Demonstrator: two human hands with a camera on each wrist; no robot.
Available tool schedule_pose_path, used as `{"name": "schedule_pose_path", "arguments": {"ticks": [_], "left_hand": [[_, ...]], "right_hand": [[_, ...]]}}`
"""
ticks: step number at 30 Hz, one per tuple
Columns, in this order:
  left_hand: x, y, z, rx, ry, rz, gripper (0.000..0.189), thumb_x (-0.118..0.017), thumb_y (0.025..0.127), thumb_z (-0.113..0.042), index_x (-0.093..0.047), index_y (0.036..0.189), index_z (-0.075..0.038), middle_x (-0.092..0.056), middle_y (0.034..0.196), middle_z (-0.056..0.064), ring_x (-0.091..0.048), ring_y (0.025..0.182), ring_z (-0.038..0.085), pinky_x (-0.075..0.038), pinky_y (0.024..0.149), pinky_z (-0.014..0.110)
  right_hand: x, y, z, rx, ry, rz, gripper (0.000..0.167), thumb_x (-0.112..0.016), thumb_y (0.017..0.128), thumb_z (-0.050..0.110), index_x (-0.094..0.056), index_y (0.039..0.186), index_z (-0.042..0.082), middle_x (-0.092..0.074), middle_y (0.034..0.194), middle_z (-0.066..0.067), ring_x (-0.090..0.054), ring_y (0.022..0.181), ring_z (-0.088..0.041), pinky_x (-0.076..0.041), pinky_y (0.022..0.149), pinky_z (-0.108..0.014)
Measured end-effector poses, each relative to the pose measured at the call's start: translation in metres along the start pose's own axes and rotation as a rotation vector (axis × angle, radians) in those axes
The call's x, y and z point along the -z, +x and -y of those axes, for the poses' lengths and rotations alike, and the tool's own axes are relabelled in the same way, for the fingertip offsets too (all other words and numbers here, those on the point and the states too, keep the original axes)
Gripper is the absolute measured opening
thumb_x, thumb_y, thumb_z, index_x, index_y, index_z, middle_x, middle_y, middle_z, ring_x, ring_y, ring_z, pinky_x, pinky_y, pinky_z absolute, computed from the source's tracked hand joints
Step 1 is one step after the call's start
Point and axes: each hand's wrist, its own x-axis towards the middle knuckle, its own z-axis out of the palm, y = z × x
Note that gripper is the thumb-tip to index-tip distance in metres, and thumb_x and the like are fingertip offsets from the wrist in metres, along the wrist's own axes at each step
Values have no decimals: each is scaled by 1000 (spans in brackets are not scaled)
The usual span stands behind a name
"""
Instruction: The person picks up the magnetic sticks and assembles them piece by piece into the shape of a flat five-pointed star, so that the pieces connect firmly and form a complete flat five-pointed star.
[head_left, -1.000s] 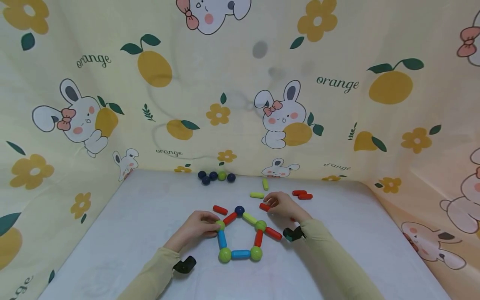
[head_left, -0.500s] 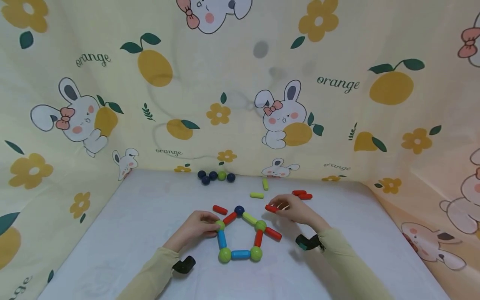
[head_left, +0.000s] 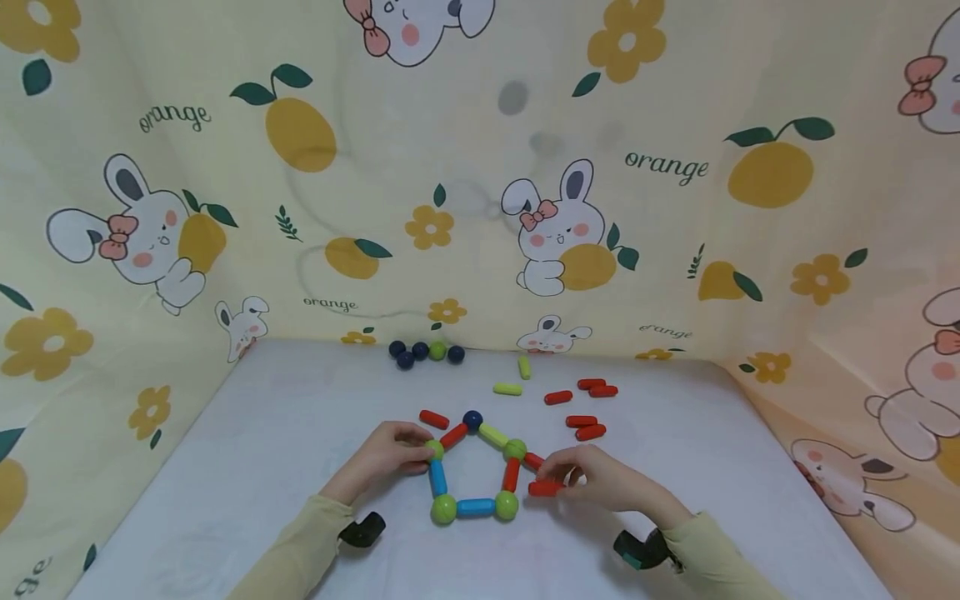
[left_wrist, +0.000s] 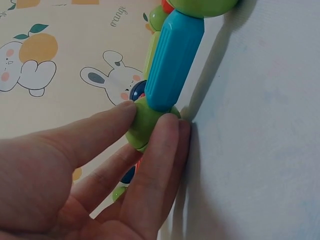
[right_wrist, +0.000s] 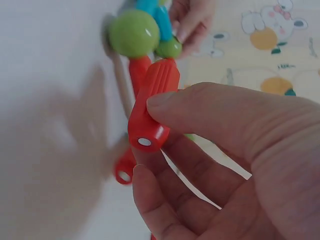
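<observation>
A five-sided ring of magnetic rods and balls lies on the white table (head_left: 300, 392). Its top corner is a dark blue ball (head_left: 472, 420); the other corners are green. At the left corner my left hand (head_left: 384, 460) pinches a green ball (left_wrist: 141, 125) between thumb and fingers, beside a blue rod (left_wrist: 175, 60). My right hand (head_left: 603, 479) pinches a red magnetic rod (right_wrist: 155, 102), its pale end showing in the right wrist view. That rod is just right of the ring, below another red rod (head_left: 533, 460) that sticks out from the right green ball (head_left: 514, 450).
Several dark blue balls (head_left: 405, 361) and one green ball (head_left: 437, 351) sit at the back edge. Two yellow-green rods (head_left: 507, 389) and several loose red rods (head_left: 558, 397) lie back right. One red rod (head_left: 433, 419) lies near the ring's upper left. A patterned cloth (head_left: 465, 125) hangs behind.
My right hand has carried its red rod from beyond the ring's upper right toward me, down to the ring's right side. My left hand stays on the green ball. The head view has shifted slightly.
</observation>
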Motion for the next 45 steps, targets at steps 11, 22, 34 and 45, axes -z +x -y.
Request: {"name": "schedule_pose_path", "arguments": {"ticks": [11, 22, 34, 45], "left_hand": [[-1, 0, -1, -9, 23, -16, 33, -74, 84, -13, -65, 114, -1, -64, 98, 8, -65, 80, 18, -56, 73, 32], [0, 0, -2, -13, 11, 2, 33, -74, 84, -13, -65, 114, 0, -65, 98, 9, -65, 80, 19, -56, 74, 32], [3, 1, -4, -6, 25, 38, 34, -74, 85, -15, -65, 114, -1, -65, 98, 9, -65, 81, 19, -56, 75, 32], [13, 9, -15, -62, 198, 99, 27, -70, 88, -22, -70, 109, -5, -66, 95, 5, -63, 80, 20, -55, 74, 30]], "right_hand": [[-26, -3, 0, -39, 41, -15, 25, -73, 83, 6, -70, 104, 19, -65, 93, 8, -58, 82, -14, -51, 71, -25], [-37, -3, -1, -37, 65, -58, 22, -74, 83, 10, -67, 102, 20, -62, 92, 7, -56, 80, -13, -50, 70, -25], [-37, -9, -4, -57, 85, -88, 25, -74, 84, 14, -67, 107, 18, -64, 91, 7, -58, 82, -14, -52, 72, -26], [-34, -21, 16, -117, 413, -122, 28, -64, 92, 16, -62, 116, 1, -66, 101, -11, -62, 91, -29, -52, 78, -27]]}}
